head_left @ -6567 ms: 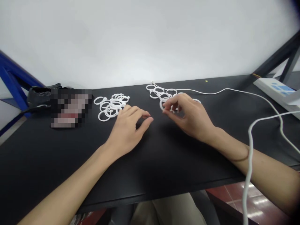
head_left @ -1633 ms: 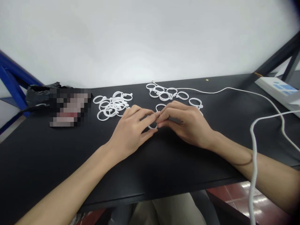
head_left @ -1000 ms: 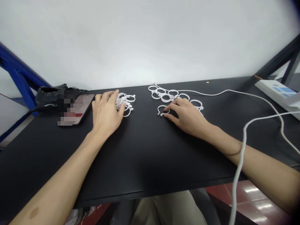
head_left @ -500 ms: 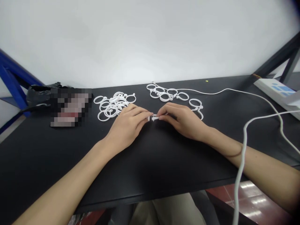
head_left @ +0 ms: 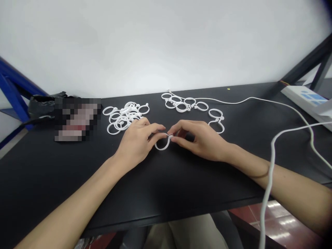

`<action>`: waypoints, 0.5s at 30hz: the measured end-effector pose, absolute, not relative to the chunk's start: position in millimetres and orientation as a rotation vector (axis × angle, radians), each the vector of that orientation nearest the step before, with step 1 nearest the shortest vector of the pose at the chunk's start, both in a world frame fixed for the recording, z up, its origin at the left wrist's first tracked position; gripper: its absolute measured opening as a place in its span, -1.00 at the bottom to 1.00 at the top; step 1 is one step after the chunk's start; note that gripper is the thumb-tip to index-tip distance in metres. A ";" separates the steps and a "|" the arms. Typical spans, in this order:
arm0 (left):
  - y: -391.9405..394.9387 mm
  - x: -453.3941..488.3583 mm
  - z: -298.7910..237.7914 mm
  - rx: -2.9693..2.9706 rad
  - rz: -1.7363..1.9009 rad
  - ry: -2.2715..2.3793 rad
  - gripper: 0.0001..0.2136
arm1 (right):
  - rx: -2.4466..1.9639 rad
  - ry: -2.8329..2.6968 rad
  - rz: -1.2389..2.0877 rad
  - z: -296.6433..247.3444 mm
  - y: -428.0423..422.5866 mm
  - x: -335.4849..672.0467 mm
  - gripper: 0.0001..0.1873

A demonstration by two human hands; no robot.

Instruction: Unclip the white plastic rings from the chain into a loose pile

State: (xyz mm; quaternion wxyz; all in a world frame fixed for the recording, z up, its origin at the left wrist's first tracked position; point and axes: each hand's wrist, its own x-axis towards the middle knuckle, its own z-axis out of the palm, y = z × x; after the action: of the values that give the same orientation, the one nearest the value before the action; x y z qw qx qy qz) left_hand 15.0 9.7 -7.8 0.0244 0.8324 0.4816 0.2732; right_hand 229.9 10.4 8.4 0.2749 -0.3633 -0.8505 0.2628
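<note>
A white plastic ring (head_left: 161,146) is held just above the black table (head_left: 166,180) between both hands. My left hand (head_left: 136,143) pinches its left end with thumb and fingers. My right hand (head_left: 201,140) pinches its right end, fingertips meeting the left ones. Behind the left hand lies a heap of several white rings (head_left: 124,116). Behind the right hand a row of several white rings (head_left: 185,103) lies spread out, with two more rings (head_left: 217,121) beside it.
A blurred-out phone (head_left: 76,119) and a black bag (head_left: 43,103) lie at the back left. White cables (head_left: 272,166) cross the right side of the table toward a white power strip (head_left: 304,97). A blue frame (head_left: 12,93) stands at far left.
Half a second ago the ring's two ends were held nearly edge-on between my fingertips; now the hands sit slightly nearer me and the ring hangs as a visible loop below them.
</note>
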 end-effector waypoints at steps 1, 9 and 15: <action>8.9 15.5 -6.9 2.556 0.851 1.492 -0.75 | -0.993 -2.271 0.696 8.6 10.2 229.6 -0.87; 7.9 15.5 -7.5 2.593 0.789 1.295 -0.56 | -1.077 -2.156 0.601 6.8 11.2 229.1 -0.93; 6.9 16.4 -7.1 2.613 0.784 1.307 -0.64 | -1.039 -2.190 0.591 5.0 10.1 228.1 -0.85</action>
State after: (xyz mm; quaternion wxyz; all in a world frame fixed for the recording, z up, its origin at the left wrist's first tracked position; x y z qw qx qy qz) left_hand 16.4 6.9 -7.1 0.0584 0.8623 0.4313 0.2589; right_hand 228.1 10.1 5.0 0.3175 -0.3949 -0.8323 0.2247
